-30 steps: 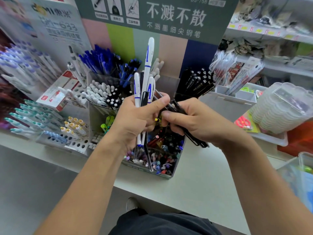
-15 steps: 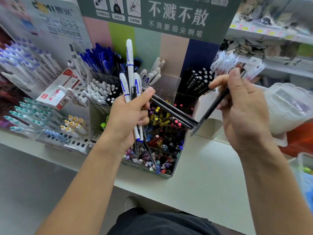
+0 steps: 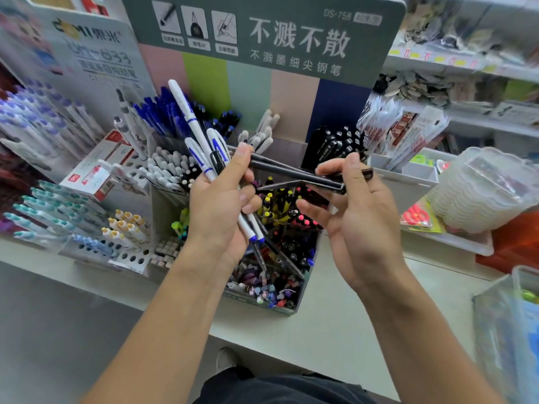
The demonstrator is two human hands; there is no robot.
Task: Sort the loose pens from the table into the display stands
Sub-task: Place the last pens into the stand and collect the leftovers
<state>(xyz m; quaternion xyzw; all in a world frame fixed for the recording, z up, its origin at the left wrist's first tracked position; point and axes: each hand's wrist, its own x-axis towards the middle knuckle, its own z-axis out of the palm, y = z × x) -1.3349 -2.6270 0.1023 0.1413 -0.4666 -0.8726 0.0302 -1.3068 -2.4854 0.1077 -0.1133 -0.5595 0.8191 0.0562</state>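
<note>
Left hand [image 3: 217, 205] clamps mixed pens [image 3: 201, 147] as a held stock — right hand [image 3: 354, 217] pinches one black pen [image 3: 323, 179], likely drawing it out for the stand [image 3: 294, 309].

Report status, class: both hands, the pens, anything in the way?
Left hand grips white pens plus black pens. Right hand pinches one black pen. Both over the stand. Nothing blocking.

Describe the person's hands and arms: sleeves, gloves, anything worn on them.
Both forearms are bare up to the bottom edge of the picture; no sleeves show. The left hand and right hand wear no gloves, and no rings, watch or bracelet can be seen. The nails are short and unpainted. Dark clothing shows between the arms at the bottom edge.
</note>
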